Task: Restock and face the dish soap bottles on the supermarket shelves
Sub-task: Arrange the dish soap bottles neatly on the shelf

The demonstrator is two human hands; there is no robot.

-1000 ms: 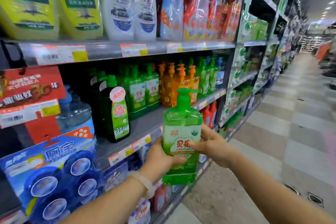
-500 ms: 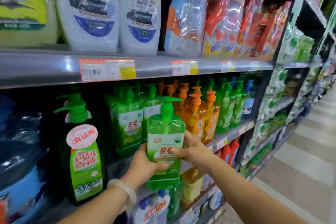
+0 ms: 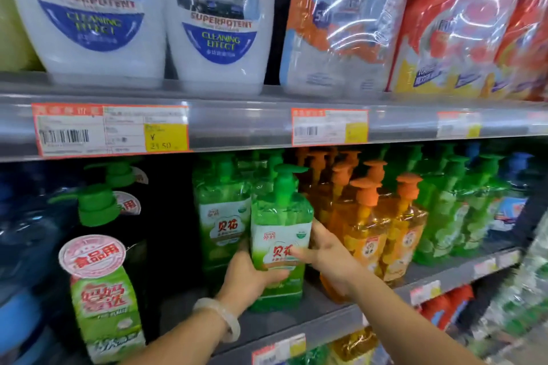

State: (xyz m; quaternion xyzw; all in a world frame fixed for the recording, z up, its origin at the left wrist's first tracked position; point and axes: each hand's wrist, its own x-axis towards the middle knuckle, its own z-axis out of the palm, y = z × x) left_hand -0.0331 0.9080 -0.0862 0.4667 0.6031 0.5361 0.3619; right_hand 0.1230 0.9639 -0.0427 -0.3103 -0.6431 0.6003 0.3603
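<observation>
Both hands clamped the clear green plastic pump-top soap bottle, upright on the grey metal shelf: left hand low on its side, right hand across its label, orange pump bottles just beside.

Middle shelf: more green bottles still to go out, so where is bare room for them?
Bare shelf lies at the front, between the dark bottle and the held green bottle gripped by both hands. Rightward, the orange bottles stand packed tight.
</observation>
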